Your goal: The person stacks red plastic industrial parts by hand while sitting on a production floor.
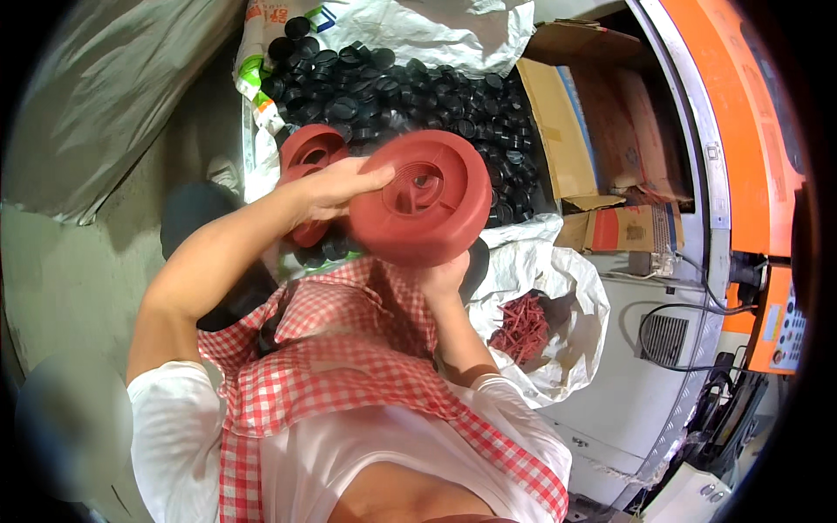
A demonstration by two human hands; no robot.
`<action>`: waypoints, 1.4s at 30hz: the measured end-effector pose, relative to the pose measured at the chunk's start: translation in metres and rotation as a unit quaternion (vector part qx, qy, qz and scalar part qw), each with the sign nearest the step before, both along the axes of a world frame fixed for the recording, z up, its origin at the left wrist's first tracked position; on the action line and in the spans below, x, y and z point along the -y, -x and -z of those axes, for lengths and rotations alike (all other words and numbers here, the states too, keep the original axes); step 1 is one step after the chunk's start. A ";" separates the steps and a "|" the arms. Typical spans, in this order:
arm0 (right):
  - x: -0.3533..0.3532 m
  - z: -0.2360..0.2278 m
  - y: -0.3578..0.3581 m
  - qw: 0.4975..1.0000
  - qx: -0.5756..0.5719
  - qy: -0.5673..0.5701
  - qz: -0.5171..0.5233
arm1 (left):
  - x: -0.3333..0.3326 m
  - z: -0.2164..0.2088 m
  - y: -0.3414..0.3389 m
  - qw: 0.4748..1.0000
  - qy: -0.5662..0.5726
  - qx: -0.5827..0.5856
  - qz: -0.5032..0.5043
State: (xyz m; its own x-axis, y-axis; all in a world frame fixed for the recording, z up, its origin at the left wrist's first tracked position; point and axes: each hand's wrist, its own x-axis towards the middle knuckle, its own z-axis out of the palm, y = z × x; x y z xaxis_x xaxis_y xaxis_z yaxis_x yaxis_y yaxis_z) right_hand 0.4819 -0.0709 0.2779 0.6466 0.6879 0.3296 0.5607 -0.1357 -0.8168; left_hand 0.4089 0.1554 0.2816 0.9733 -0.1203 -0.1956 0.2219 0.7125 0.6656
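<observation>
A thick, round red plastic part (466,187), with a ringed recess and an opening in its middle, is held up in front of me. My left hand (336,186) grips its left edge, the thumb lying over the face near the recess. From below, my right hand (446,275) supports the lower edge; its fingers are hidden behind the part. Beyond my left wrist lies more red plastic (311,146) of similar shape, partly covered by my forearm. Behind the held part spreads a heap of small round black caps (384,91).
White sacking (427,35) lies behind the caps. At right, an open white sack (580,322) holds thin red plastic scraps (523,329). Further right stand an open cardboard box (562,131) and a grey and orange machine (741,131) with a button panel and cables. A grey-white cover (96,96) hangs at left.
</observation>
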 end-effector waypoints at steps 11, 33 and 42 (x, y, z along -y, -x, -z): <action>-0.022 -0.007 0.022 0.993 0.011 -0.106 0.043 | 0.016 -0.018 0.012 0.996 0.081 0.019 0.018; 0.228 -0.062 -0.070 0.797 0.222 0.500 0.258 | -0.044 0.035 -0.030 0.853 -0.458 -0.048 -0.245; -0.089 0.114 0.027 0.965 -0.037 0.203 -0.164 | -0.077 0.027 -0.008 0.877 -0.356 -0.079 -0.313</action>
